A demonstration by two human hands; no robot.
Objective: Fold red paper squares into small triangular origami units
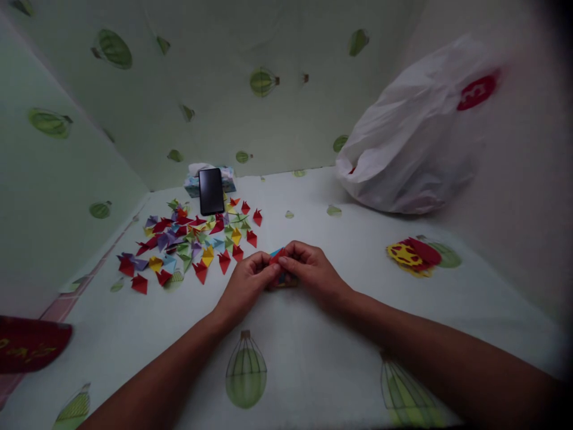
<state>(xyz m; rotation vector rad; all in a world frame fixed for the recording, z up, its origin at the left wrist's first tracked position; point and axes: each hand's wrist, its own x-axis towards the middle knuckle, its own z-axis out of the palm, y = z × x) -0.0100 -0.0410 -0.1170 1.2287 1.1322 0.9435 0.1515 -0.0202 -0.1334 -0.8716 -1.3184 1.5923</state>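
Observation:
Between my left hand (pixel 246 279) and my right hand (pixel 317 273) is a small piece of folded paper (pixel 277 255), red and blue on the sides that show. Both hands pinch it with thumbs on top, over the middle of the white surface. My fingers hide most of its shape, and a bit of yellow shows below them. To the left of my left hand lies a spread of small folded paper figures (pixel 208 255) with pointed ends, in red, yellow, green, blue and purple.
A phone (pixel 211 191) leans on a tissue box (pixel 191 187) behind the paper figures. At the back right sits a bulging white plastic bag (pixel 403 143). Red and yellow cut-out shapes (pixel 409 255) lie right of my hands. A dark red object (pixel 33 345) juts in at left.

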